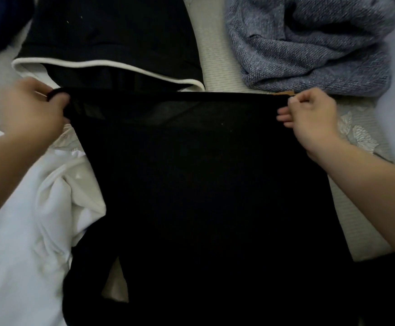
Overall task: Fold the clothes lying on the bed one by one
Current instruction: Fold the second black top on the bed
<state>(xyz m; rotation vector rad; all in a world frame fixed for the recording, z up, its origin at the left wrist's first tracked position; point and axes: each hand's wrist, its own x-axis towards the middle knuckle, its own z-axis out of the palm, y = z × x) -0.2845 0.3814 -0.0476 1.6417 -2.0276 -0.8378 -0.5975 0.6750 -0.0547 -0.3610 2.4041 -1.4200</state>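
Fig., L to R: white cloth near left, partly under black garment, which is spread mid-bed. Left hand curls round its far-left corner; right hand pinches far-right corner. Risk: the light right pinch may slip, so edge sags & fold skews; near end may drag white cloth along.

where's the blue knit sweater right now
Head view, top right: the blue-grey knit sweater lies crumpled just beyond the right hand, which grips the black garment.
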